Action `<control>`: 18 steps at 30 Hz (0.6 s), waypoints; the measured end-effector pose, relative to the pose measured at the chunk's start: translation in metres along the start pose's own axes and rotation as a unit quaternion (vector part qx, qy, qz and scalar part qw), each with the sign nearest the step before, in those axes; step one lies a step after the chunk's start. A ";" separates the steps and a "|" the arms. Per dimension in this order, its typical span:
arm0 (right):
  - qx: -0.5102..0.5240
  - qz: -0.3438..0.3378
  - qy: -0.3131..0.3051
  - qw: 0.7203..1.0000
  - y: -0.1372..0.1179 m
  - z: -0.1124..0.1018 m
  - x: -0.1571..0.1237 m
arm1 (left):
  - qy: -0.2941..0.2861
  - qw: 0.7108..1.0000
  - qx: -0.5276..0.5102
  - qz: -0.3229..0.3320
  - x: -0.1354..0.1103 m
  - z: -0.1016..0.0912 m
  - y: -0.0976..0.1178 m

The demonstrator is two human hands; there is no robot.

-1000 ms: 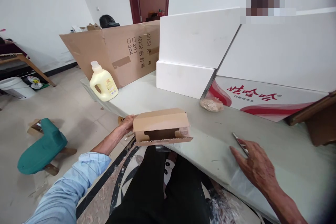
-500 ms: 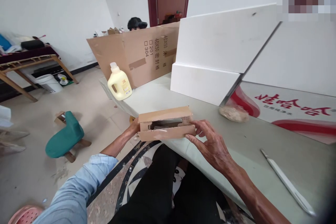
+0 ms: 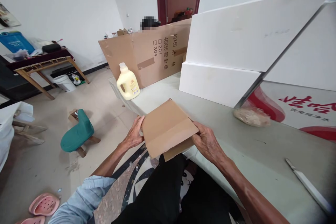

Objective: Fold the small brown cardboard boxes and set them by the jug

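Observation:
A small brown cardboard box point(image 3: 168, 126) is held between my two hands over the near edge of the table. Its broad flat side faces up toward me, and a flap sticks out along the lower edge. My left hand point(image 3: 135, 133) grips the box's left end, fingers along that side. At the right end my right hand point(image 3: 206, 139) is closed on the corner, its fingertips partly hidden behind the cardboard. What the box contains cannot be seen from this side.
The pale table point(image 3: 225, 161) carries a yellow detergent bottle point(image 3: 129, 83), a big cardboard sheet point(image 3: 149, 56), white panels point(image 3: 223, 49), a crumpled plastic bag point(image 3: 251, 117) and a silver knife-like tool point(image 3: 307, 183). A green stool point(image 3: 78, 134) stands left. Someone's head shows behind the cardboard.
The box has turned in my hands: its opening faced me before, and now a broad flat side does. My left hand has come further into view at the box's left end.

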State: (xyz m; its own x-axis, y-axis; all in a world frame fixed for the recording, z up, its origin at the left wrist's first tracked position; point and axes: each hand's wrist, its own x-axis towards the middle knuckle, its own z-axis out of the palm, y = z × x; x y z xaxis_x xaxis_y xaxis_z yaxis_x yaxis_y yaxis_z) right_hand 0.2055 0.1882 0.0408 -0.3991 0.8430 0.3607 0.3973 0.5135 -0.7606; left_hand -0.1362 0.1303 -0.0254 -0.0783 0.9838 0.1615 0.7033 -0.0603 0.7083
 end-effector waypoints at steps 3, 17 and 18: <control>-0.016 0.015 -0.008 1.000 -0.001 -0.004 0.003 | -0.015 0.992 0.069 0.102 -0.001 0.001 0.011; -0.063 0.052 -0.147 0.986 -0.022 -0.046 0.011 | -0.060 0.975 -0.027 0.211 0.024 -0.007 0.062; -0.060 0.052 -0.150 0.986 -0.025 -0.049 0.015 | -0.047 0.975 -0.013 0.215 0.025 -0.005 0.069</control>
State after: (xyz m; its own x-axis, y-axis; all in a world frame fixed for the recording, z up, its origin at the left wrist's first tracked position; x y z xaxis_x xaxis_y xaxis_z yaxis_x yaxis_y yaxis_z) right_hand 0.2294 0.1959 0.0919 -0.5701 0.8160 0.0953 0.5364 0.4576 -0.7091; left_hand -0.0933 0.1496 0.0305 0.2853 0.8777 0.3851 0.6394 -0.4736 0.6057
